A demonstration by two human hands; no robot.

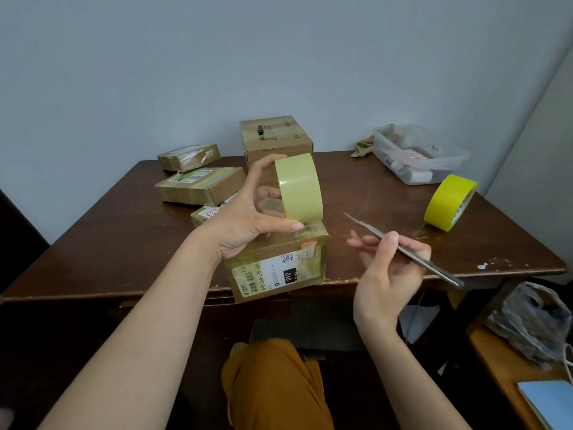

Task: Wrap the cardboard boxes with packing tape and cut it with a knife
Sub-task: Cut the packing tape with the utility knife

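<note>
A taped cardboard box (276, 268) with a shipping label sits at the table's near edge. My left hand (245, 212) grips a pale yellow tape roll (299, 187), held upright on the box's top, with the thumb pressing at the box's upper edge. To the right of the box, my right hand (387, 271) holds a thin metal knife (403, 248); its blade points up and left toward the roll, a short way from it.
A tall box (276, 141) stands at the back of the brown table (93, 243), with three flatter boxes (198, 184) at the back left. A bright yellow tape roll (449, 201) and a clear plastic tub (418, 156) sit at the right.
</note>
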